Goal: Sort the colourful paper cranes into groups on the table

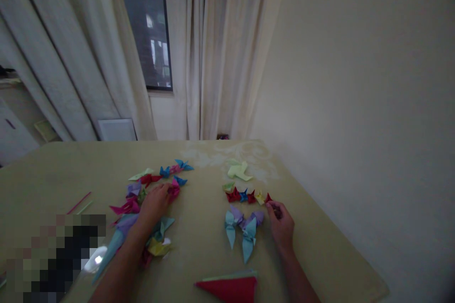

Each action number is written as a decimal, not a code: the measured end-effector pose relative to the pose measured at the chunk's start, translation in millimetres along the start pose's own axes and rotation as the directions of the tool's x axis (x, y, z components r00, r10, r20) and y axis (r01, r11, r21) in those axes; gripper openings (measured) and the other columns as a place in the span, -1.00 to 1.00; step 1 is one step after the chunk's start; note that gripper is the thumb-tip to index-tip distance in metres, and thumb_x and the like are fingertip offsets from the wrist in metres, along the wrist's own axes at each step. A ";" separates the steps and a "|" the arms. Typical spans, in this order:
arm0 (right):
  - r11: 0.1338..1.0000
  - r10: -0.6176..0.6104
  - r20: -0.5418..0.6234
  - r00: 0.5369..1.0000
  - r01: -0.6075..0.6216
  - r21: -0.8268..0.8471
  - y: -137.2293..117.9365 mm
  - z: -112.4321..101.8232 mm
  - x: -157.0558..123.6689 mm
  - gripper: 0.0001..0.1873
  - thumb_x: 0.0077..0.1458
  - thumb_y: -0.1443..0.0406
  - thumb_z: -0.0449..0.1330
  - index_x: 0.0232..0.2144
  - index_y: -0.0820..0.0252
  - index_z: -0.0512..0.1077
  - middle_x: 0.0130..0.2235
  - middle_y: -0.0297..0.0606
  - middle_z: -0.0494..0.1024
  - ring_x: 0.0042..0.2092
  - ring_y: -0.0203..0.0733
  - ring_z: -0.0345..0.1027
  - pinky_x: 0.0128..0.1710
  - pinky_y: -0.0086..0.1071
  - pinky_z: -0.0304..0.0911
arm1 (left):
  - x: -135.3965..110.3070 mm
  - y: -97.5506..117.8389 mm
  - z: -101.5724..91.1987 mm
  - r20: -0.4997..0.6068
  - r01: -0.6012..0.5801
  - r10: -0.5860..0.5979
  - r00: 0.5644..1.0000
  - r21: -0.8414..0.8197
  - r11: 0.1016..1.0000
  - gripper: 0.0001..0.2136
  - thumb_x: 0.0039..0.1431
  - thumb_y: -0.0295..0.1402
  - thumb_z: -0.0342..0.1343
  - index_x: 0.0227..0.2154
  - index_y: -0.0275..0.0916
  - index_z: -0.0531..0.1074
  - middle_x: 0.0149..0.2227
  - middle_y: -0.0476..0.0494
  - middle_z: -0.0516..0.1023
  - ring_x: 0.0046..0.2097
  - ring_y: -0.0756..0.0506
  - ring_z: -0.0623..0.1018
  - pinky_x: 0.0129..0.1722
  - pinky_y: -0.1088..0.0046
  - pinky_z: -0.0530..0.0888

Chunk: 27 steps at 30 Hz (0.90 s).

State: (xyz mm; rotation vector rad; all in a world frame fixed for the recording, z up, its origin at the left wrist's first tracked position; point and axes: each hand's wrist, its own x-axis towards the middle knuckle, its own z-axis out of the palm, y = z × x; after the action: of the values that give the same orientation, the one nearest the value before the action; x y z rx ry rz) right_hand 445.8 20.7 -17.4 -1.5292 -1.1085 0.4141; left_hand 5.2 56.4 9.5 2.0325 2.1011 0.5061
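Observation:
My left hand point(156, 201) reaches into a loose pile of folded paper pieces, its fingers closed on a pink origami piece point(174, 190). Around it lie blue origami pieces point(184, 165), a red one point(149, 179), a purple one point(133, 189) and a yellow one point(159, 247). My forearm hides part of the pile. My right hand point(282, 223) pinches a small red origami star point(268, 197) at the right end of a row. That row also holds a yellow star point(259, 198), a blue star point(243, 195) and other red ones. Light-blue origami pieces point(249, 239) and purple ones lie just below.
A pale-green folded paper point(240, 170) lies beyond the row. Near the front edge is a red folded paper triangle point(231, 289). A thin pink strip point(78, 202) lies left, near a blurred-out patch. The table point(320, 246) runs along a wall; curtains point(234, 57) hang behind.

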 end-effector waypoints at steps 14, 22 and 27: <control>0.935 -0.338 0.401 0.851 0.256 0.245 -109.3 30.9 -69.7 -0.64 0.32 0.05 0.26 -0.01 0.14 0.59 -0.19 -0.21 0.64 -0.32 -0.21 0.47 -0.31 -0.40 0.36 | -48.8 121.0 -65.1 0.153 -0.370 0.472 0.868 -0.434 0.821 -0.78 0.37 -0.22 0.04 -0.25 -0.19 0.54 -0.23 -0.12 0.64 -0.18 -0.12 0.57 -0.17 0.40 0.41; 0.926 -0.358 0.336 0.871 0.285 0.246 -109.5 21.9 -74.8 -0.75 0.34 0.12 0.26 -0.29 0.13 0.61 -0.30 -0.24 0.62 -0.28 -0.17 0.50 -0.26 -0.37 0.39 | -61.0 128.6 -68.1 0.219 -0.361 0.447 0.867 -0.340 0.868 -0.76 0.36 -0.31 0.06 0.04 -0.13 0.43 -0.08 -0.15 0.65 -0.08 -0.14 0.62 -0.05 0.36 0.47; 0.954 -0.299 0.052 0.953 0.299 0.012 -57.7 -19.0 -54.8 -0.64 0.34 0.01 0.20 -0.16 0.16 0.58 -0.23 -0.14 0.65 -0.25 -0.10 0.55 -0.22 -0.29 0.46 | -35.4 38.2 -68.0 0.310 -0.084 0.018 0.951 0.203 0.976 -0.70 0.13 -0.42 0.21 -0.04 -0.23 0.48 0.08 -0.41 0.60 0.11 -0.37 0.59 0.04 0.11 0.47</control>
State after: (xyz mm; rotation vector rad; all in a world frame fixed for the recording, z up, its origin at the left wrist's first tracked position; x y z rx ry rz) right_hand 409.5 -40.1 23.6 -1.3244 -1.3566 0.2497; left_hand 18.7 13.4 82.4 2.1191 1.9890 -0.0368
